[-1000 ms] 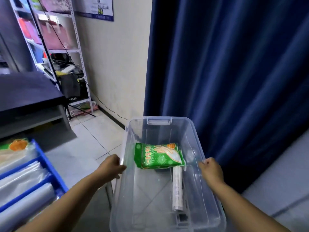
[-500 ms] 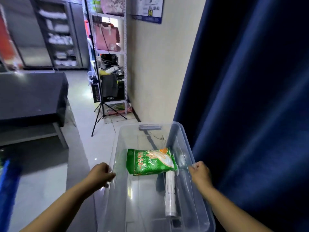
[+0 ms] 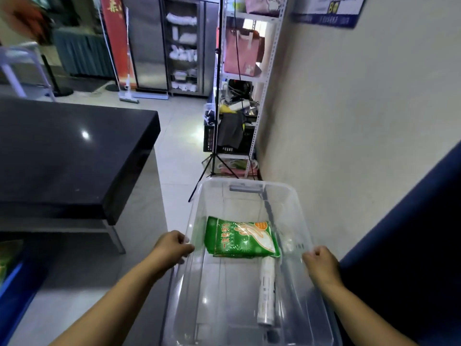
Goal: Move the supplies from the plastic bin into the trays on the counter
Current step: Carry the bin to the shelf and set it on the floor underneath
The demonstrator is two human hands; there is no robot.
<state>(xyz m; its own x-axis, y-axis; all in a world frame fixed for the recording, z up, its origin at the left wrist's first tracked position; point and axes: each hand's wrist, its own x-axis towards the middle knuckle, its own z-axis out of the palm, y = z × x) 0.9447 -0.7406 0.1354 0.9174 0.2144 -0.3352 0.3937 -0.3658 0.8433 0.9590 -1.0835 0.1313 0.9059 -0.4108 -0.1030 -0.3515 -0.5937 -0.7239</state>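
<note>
A clear plastic bin [image 3: 249, 182] hangs in front of me, held by both long rims. My left hand [image 3: 172, 247] grips the left rim and my right hand [image 3: 321, 267] grips the right rim. Inside the bin lies a green packet of disposable gloves [image 3: 240, 237], flat on the bottom. A white roll of plastic film [image 3: 266, 293] lies lengthwise just behind the packet, nearer to me. A blue tray [image 3: 12, 290] shows only as a blurred edge at the far left.
A black counter [image 3: 69, 151] stands to the left over a tiled floor. A dark blue curtain [image 3: 404, 245] hangs at the right. Ahead are a tripod [image 3: 215, 168], a metal shelf rack [image 3: 249, 78] and a beige wall [image 3: 349, 108].
The view has swung left with the bin still held in both hands. The curtain has slid toward the right edge, and the blue trays have left the view except for one edge.
</note>
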